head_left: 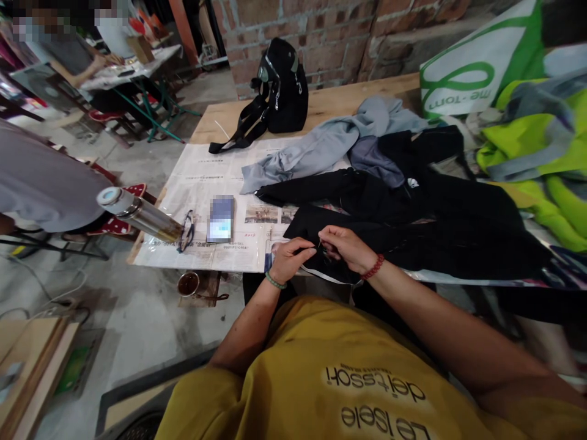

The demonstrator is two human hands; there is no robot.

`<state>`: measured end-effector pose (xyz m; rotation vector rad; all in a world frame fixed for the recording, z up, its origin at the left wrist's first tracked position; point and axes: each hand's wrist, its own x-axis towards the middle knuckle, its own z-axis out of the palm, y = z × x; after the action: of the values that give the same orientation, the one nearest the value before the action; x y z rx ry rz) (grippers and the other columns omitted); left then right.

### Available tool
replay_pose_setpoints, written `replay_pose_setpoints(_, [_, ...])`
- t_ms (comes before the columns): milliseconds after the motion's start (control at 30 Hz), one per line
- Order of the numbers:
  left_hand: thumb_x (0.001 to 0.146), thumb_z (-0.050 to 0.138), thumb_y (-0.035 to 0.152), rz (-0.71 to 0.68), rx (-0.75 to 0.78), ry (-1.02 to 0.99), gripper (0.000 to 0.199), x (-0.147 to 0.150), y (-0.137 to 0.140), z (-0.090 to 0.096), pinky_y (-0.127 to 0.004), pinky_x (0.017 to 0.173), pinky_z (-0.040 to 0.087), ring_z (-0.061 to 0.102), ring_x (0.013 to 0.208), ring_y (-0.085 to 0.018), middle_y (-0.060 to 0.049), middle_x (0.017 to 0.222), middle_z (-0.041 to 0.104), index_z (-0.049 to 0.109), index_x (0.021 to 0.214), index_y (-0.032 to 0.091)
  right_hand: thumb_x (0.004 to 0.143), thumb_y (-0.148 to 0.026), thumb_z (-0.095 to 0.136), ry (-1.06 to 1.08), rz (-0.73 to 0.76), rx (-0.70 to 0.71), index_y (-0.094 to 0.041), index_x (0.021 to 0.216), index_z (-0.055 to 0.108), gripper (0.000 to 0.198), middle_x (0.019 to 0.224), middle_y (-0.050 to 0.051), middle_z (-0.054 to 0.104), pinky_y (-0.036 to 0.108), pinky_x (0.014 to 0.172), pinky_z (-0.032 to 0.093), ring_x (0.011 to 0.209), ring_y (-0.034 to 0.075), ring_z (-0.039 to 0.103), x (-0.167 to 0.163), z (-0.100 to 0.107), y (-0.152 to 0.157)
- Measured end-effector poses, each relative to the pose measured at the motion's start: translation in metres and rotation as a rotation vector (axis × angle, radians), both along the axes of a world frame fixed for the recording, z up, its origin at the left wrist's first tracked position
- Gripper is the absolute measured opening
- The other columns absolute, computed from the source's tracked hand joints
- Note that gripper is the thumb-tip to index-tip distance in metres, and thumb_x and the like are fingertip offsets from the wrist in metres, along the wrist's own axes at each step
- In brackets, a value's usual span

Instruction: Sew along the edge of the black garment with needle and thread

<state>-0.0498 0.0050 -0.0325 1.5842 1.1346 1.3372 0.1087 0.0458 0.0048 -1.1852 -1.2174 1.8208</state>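
Note:
Over the near edge of the table, my left hand (290, 261) and my right hand (347, 248) are close together, thumbs and fingers pinched. A thin, pale sliver shows by the right fingertips, too small to name. What the left fingers hold, if anything, cannot be made out. Black trousers (458, 244) lie under and beside my hands, their near end hanging at the table edge. Behind them are a black garment (312, 188) with a small white mark and a light grey garment (307, 153).
Newspaper (183, 165) covers part of the wooden table. On it are a phone (221, 220), glasses (186, 231) and a steel flask (137, 214). A black bag (287, 91), a green-white bag (477, 67) and yellow-green clothing (527, 140) lie farther back. People sit at left.

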Motion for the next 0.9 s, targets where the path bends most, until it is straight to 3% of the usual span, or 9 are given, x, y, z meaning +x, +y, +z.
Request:
replay_pose_setpoints(600, [0.079, 0.063, 0.031, -0.083, 0.056, -0.025, 0.015, -0.001, 0.001, -0.005, -0.024, 0.066, 0.047, 0.058, 0.069, -0.011, -0.002, 0.075, 0.064, 0.067, 0.079, 0.016, 0.067, -0.045, 0.064, 0.009, 0.07, -0.006, -0.019, 0.062, 0.043, 0.035, 0.046, -0.01, 0.031, 0.017, 0.037, 0.015, 0.036, 0.002, 0.025, -0.006, 0.006, -0.006])
replay_pose_setpoints(767, [0.079, 0.062, 0.032, -0.049, 0.038, 0.004, 0.017, -0.001, 0.0, -0.005, -0.024, 0.065, 0.045, 0.057, 0.068, -0.011, -0.002, 0.073, 0.063, 0.067, 0.077, 0.016, 0.066, -0.048, 0.064, 0.01, 0.082, 0.014, -0.019, 0.06, 0.042, 0.037, 0.046, -0.01, 0.03, 0.018, 0.038, 0.016, 0.038, 0.003, 0.023, -0.007, 0.006, -0.007])
replay_pose_setpoints(900, [0.078, 0.062, 0.033, 0.072, -0.018, 0.014, 0.018, -0.002, 0.001, -0.007, -0.022, 0.062, 0.043, 0.054, 0.064, -0.01, 0.0, 0.069, 0.061, 0.066, 0.076, 0.016, 0.068, -0.051, 0.061, -0.043, 0.061, 0.155, -0.018, 0.057, 0.045, 0.038, 0.051, -0.007, 0.036, 0.019, 0.045, 0.026, 0.047, 0.005, 0.03, -0.011, 0.003, -0.012])
